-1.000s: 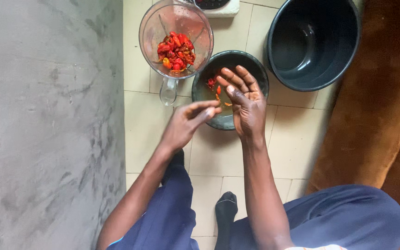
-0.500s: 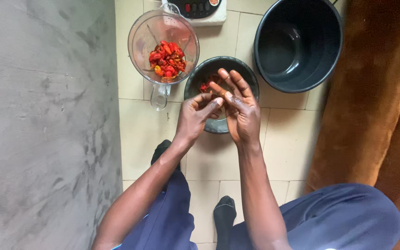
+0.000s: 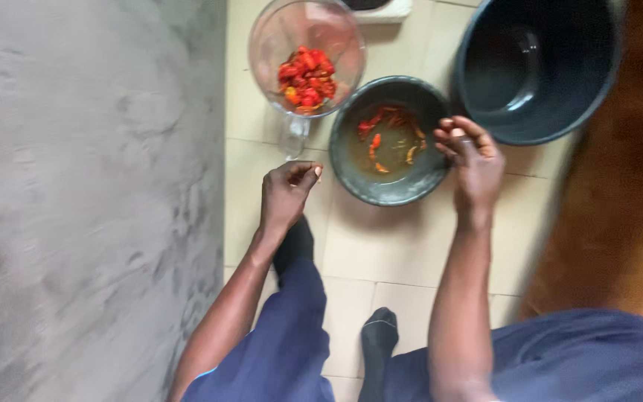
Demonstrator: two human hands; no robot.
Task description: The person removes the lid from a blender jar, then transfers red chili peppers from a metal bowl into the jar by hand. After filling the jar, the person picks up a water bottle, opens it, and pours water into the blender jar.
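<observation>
A: Head view, entry one. Largest item: dark plastic tub [image 3: 537, 67] at 1 o'clock, standing on the pale tiled floor [image 3: 396, 246]; looks light and stiff.

B: Next down, the dark bowl [image 3: 390, 141] at 12 o'clock, holding water and a few pepper pieces [image 3: 385, 138]. Judged slosh-prone and wet-rimmed (two-handed hold under the rim advisable).

A: Clear blender jar [image 3: 305, 56] at 11 o'clock, just beside the bowl, part-filled with red peppers [image 3: 306, 78]. Probably rigid; its handle [image 3: 294, 134] points toward the person and is the place to take it.

B: Right hand [image 3: 469, 160] at the bowl's 3 o'clock edge, fingers curled on the rim; whether it pinches anything I cannot tell. Left hand [image 3: 286, 193] at the bowl's 8 o'clock, apart from it, fingertips pinched together, contents not visible.

A: Peppers: small, soft, slippery when wet. Grey wall [image 3: 91, 201] at 9 o'clock, brown cloth [image 3: 612, 223] at 3.
</observation>
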